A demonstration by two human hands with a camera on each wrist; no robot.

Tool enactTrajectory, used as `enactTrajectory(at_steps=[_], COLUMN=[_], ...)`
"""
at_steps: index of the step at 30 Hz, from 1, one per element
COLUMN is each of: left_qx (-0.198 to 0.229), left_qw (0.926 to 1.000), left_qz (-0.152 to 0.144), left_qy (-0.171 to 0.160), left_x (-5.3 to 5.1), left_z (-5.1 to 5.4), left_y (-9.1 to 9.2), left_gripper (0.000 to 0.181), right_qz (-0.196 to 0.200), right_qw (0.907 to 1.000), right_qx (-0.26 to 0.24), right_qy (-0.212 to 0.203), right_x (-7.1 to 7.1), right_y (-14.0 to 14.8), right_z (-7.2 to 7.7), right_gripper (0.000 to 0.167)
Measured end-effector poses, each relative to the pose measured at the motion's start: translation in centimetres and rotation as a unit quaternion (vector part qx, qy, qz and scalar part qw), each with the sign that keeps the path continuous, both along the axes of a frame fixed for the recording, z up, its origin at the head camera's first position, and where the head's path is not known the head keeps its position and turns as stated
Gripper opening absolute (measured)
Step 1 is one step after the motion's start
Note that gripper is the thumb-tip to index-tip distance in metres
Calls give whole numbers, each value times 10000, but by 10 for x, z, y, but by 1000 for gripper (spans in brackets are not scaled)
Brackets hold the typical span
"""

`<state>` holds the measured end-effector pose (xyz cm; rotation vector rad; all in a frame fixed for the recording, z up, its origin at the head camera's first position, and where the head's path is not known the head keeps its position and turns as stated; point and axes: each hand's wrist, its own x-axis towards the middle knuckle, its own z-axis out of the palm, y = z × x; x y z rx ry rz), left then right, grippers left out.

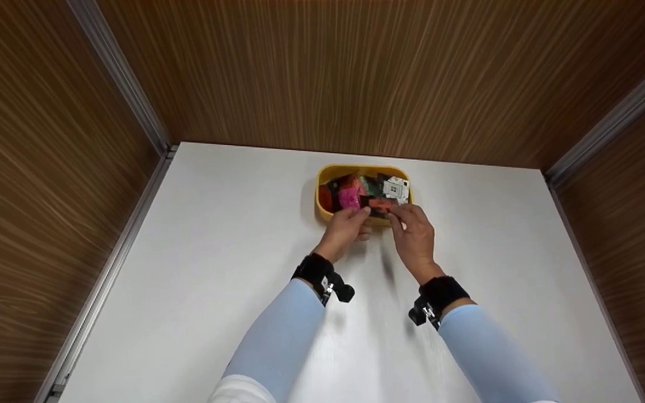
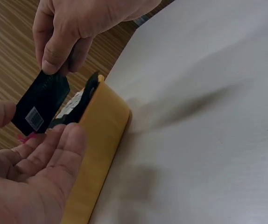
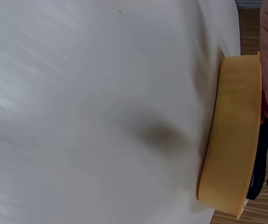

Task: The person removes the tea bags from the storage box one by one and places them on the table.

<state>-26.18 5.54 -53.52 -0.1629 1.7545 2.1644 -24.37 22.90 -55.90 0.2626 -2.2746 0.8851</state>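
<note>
Right hand pinching dark packet, left hand, grip unclear, yellow bin of packets beneath, wooden panel behind

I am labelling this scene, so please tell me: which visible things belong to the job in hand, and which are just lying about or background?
Likely in the job:
black barcoded packet, between left fingers and right fingers
yellow container
pink packet and white packet inside it

Background only:
white tabletop
wood-grain panels
wrist cameras

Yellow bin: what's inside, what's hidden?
The yellow bin holds a pink packet, a white packet and others. A black-and-orange packet and the left hand hide part of its near side; the bottom is covered.
</note>
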Motion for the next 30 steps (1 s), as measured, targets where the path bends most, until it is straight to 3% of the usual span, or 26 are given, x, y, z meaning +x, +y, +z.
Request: enactTrajectory(at_steps=[6,9,11,13,16,18,20,21,24,27,30], left_qx=[772,864,905,980,1169,1060,754,519,-371,-1197,-1809], left_qw=[9965,9950,9942,9931,9909,9926,9963,9982,9990,9896,9777], left_qz=[237,399,482,544,572,523,353,237,-114,-409,-571], left_qy=[-224,-309,-334,-340,-331,-284,-222,-175,238,684,898], left_x=[-2,0,3,7,15,21,27,31,38,43,44], left_z=[4,6,4,2,-4,-10,-15,-17,-20,-19,-19], left_y=[-8,-13,-17,-21,-25,-28,-33,-37,-53,-67,-76], left_gripper=[24,29,34,36,31,33,37,39,44,37,22], right_qz=[411,664,725,762,826,922,1075,1159,1482,1860,1872], right_qw=[9980,9976,9914,9695,9113,8777,8586,8541,8522,8537,8618], right_qx=[266,-181,-864,-1786,-3081,-3607,-3850,-3870,-3543,-2897,-2493], right_qy=[387,-30,-670,-1496,-2603,-3017,-3209,-3277,-3553,-3908,-4002], right_x=[8,13,17,21,23,23,23,23,24,25,25], right_y=[-11,-16,-20,-25,-32,-37,-40,-40,-38,-35,-38], right_z=[-7,-8,-5,-1,4,5,4,3,1,-2,-6], right_gripper=[12,18,30,43,53,49,42,39,32,34,42])
